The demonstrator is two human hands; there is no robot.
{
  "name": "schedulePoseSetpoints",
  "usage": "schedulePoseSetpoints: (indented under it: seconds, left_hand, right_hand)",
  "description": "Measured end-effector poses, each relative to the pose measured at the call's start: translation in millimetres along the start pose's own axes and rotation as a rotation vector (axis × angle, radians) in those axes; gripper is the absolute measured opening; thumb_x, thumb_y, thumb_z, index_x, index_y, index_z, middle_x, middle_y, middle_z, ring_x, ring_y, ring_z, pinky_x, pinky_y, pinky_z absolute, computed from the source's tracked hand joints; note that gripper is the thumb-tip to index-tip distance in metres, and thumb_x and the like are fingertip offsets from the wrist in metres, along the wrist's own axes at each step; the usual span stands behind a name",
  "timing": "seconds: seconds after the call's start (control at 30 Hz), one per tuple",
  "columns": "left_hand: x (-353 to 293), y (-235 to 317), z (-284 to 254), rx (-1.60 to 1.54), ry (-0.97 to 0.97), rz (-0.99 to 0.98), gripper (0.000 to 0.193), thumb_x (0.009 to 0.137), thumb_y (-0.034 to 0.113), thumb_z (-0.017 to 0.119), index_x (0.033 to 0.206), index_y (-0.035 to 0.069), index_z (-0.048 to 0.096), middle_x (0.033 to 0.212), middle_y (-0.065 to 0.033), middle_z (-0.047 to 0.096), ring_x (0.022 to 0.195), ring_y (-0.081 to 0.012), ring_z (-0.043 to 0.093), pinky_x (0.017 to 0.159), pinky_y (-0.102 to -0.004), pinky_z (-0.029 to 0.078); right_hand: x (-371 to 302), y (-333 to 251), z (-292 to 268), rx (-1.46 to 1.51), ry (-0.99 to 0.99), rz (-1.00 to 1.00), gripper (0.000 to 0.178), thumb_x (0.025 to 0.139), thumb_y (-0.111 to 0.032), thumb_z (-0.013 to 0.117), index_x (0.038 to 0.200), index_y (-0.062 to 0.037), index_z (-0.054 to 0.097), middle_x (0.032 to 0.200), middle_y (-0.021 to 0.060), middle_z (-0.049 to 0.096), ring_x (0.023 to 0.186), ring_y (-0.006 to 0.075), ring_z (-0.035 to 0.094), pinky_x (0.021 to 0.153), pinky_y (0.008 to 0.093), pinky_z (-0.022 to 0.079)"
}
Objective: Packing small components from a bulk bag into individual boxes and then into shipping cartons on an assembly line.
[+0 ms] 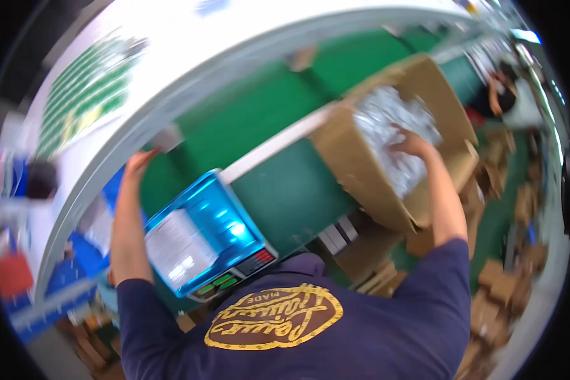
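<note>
Scale [225, 218] stands between forearms [128, 234], left hand [139, 163] unclear in grip, right hand [410, 140] spread on plastic [383, 111] inside carton [354, 164].

The left forearm [129, 221] rose almost upright, and the right forearm [444, 196] slanted upward and inward; both extended forward, well apart. The left hand [140, 163] bent inward, its grip obscured by blur. The right hand [413, 143] also pointed inward, toward the midline, with its fingers visibly parted.
</note>
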State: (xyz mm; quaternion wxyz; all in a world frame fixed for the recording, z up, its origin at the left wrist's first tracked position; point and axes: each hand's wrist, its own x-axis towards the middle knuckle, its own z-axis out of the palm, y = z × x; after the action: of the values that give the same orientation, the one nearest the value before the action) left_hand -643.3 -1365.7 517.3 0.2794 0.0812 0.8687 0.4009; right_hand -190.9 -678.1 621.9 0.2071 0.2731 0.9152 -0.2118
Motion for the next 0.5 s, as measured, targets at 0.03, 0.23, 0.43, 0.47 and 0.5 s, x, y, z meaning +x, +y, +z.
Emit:
schedulePoseSetpoints:
  seconds: [0.03, 0.23, 0.43, 0.47, 0.5]
  left_hand:
    - [17, -5, 16, 0.208, 0.298, 0.275, 0.070, 0.074, 0.035, 0.082, 0.129, 0.001, 0.056, 0.123, -0.0085, 0.061, 0.113, -0.0168, 0.057, 0.089, -0.0292, 0.048]
    - [62, 56, 52, -0.332, -0.026, 0.397, 0.062, 0.083, 0.009, 0.072, 0.137, 0.004, 0.043, 0.133, -0.0073, 0.050, 0.121, -0.0211, 0.050, 0.105, -0.0358, 0.038]
    - [8, 84, 76, 0.149, 0.142, 0.649, 0.088, 0.074, 0.019, 0.084, 0.140, 0.000, 0.030, 0.136, -0.0181, 0.047, 0.121, -0.0248, 0.049, 0.102, -0.0375, 0.041]
    - [-19, 113, 103, 0.444, 0.181, 0.755, 0.085, 0.075, 0.019, 0.083, 0.139, -0.002, 0.032, 0.135, -0.0169, 0.048, 0.121, -0.0257, 0.049, 0.104, -0.0380, 0.038]
    - [-53, 143, 125, 0.746, 0.242, 0.855, 0.082, 0.075, 0.019, 0.082, 0.138, -0.004, 0.035, 0.133, -0.0157, 0.049, 0.120, -0.0266, 0.049, 0.105, -0.0386, 0.036]
  right_hand:
    - [0, 11, 25, -0.170, -0.108, 0.174, 0.107, 0.060, -0.038, 0.086, 0.150, -0.0249, 0.029, 0.150, 0.0246, 0.031, 0.133, 0.0415, 0.038, 0.108, 0.0483, 0.035]
    - [1, 31, 47, -0.214, 0.167, 0.061, 0.064, 0.070, -0.020, 0.075, 0.130, -0.0169, 0.052, 0.130, 0.0162, 0.050, 0.114, 0.0378, 0.055, 0.093, 0.0450, 0.049]
    - [6, 28, 13, -0.128, 0.262, -0.098, 0.042, 0.077, -0.032, 0.075, 0.111, -0.0109, 0.064, 0.103, 0.0103, 0.069, 0.100, 0.0316, 0.064, 0.084, 0.0425, 0.050]
    - [-5, 33, 9, -0.096, 0.246, -0.043, 0.045, 0.074, -0.036, 0.076, 0.111, -0.0126, 0.066, 0.106, 0.0098, 0.069, 0.101, 0.0305, 0.064, 0.085, 0.0417, 0.051]
    - [-16, 32, 7, -0.025, 0.308, -0.015, 0.044, 0.072, -0.038, 0.078, 0.106, -0.0116, 0.067, 0.100, 0.0102, 0.070, 0.095, 0.0304, 0.066, 0.082, 0.0416, 0.051]
